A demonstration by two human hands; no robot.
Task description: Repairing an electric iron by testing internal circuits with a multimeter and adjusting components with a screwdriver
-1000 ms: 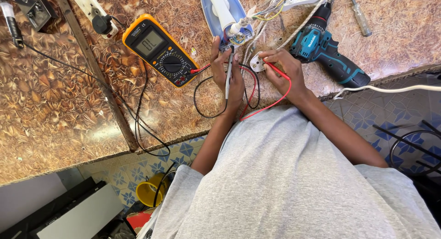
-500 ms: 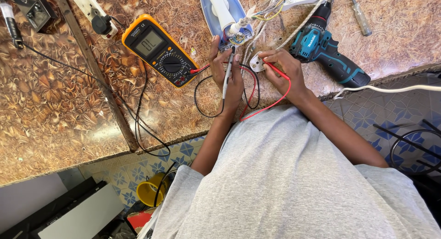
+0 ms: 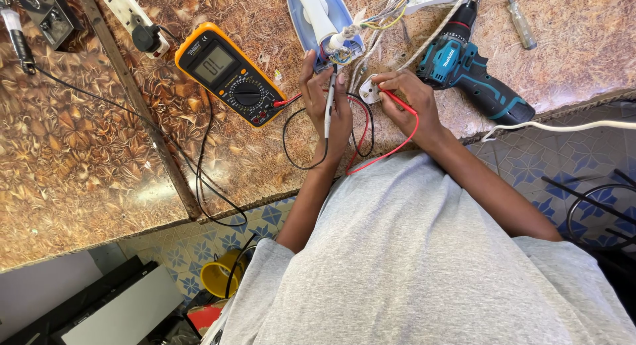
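Holding the black probe (image 3: 329,100) in the left hand (image 3: 326,110), tip up at the iron's (image 3: 322,23) open wiring, right hand (image 3: 411,103) pinching the red probe (image 3: 397,101) onto the white plug (image 3: 368,90) near the worktop's front edge.

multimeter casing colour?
The multimeter has a yellow-orange outer casing around a dark grey face; it shows best in the head view, left of the left hand.

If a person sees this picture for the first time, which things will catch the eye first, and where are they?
The yellow multimeter lies left of centre on the brown patterned worktop. Right of it, the left hand holds a black probe to the opened rear of a blue and white iron, while the right hand holds a red probe on a white plug. A teal cordless drill lies farther right.
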